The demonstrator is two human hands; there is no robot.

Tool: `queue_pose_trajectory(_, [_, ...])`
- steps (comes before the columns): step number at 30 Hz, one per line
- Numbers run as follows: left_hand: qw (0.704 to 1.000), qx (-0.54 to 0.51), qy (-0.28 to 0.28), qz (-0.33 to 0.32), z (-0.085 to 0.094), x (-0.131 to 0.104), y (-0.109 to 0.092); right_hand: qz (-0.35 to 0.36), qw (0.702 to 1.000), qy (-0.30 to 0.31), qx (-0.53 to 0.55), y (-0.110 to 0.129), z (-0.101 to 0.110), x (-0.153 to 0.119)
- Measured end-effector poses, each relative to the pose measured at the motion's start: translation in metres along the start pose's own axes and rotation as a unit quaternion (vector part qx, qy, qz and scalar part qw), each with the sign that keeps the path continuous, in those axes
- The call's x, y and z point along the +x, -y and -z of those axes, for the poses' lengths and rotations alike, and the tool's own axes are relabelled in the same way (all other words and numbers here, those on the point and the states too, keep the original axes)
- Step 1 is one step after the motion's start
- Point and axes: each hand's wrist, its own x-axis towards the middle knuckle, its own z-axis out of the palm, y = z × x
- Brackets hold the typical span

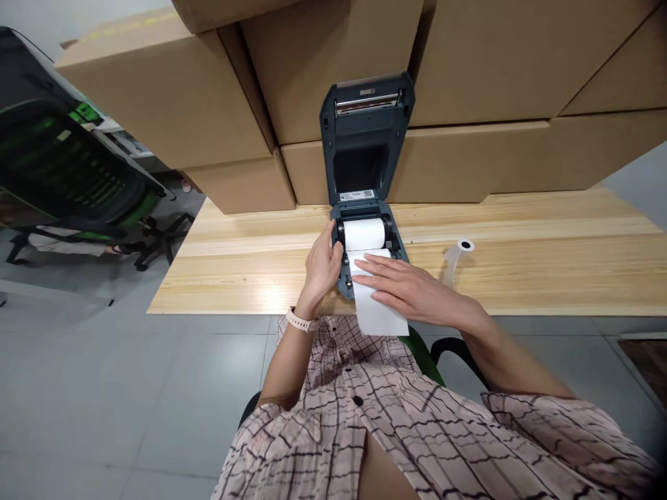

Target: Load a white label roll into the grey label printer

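Note:
A dark grey label printer (367,146) stands on the table with its lid raised. Inside it sits a white paper roll (364,235), and a paper strip (380,318) from it runs out over the front and past the table edge. My left hand (322,265) holds the printer's left side, with the thumb by the roll holder and the fingers along the outside. Flat across the strip lies my right hand (404,286), its fingers stretched out and slightly apart. Some of the printer's front is hidden under this hand and the paper.
To the right on the wooden table (563,257) lies a small white roll (465,246) with a loose tail. Stacked cardboard boxes (333,62) stand close behind the printer. An office chair (67,167) is on the floor at left, with part of another person beside it.

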Motion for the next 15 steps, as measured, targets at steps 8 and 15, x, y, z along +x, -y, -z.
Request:
queue_pose_trajectory(8, [0.96,0.162,0.139,-0.182,-0.003,-0.064,-0.059,-0.042,0.978,-0.139,0.153,-0.026,0.085,0.011])
queue_pose_trajectory(15, [0.943,0.163,0.08,-0.277,0.0,-0.106,-0.06,-0.204,0.867,-0.32,0.321,-0.11,0.15,0.161])
